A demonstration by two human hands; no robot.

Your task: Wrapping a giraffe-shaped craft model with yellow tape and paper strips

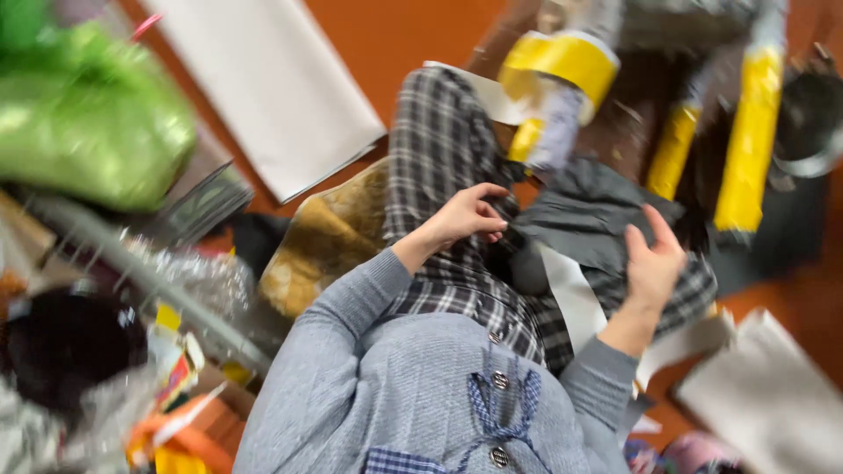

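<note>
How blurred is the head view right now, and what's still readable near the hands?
Head view: motion blur smears the whole frame, worst on the shiny green bag and yellow-taped rolls; the left hand, right hand and dark grey sheet between them remain recognisable; lighting is even, no harsh glare.

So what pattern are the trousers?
Black-and-white plaid trousers, clearest in the head view.

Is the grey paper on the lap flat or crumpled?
Crumpled: the grey paper shows folds and creases between the left hand and right hand.

Grey sheet (587, 211) between both hands
</note>
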